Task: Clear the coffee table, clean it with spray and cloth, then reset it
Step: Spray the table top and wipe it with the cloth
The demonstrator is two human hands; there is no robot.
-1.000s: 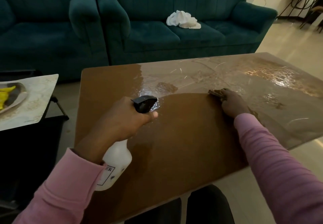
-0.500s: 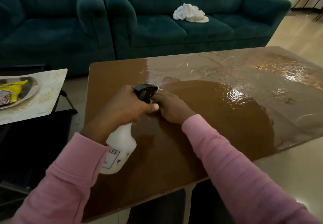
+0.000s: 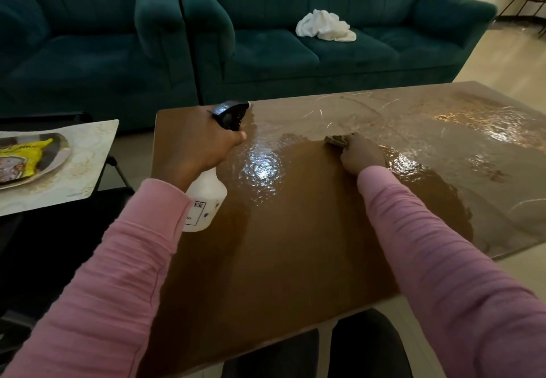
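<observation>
Wiping down the wet coffee table (image 3: 295,244), bottle in one hand and rag in the other.
The left hand (image 3: 204,150) is wrapped round the neck of a white spray bottle (image 3: 206,197), held tilted above the table's left end. The right hand (image 3: 362,154) has its fingers curled over a small brown cloth (image 3: 336,140), pressing it onto the glistening middle of the top. A white towel (image 3: 323,26) lies crumpled on the green sofa (image 3: 266,52) behind.
</observation>
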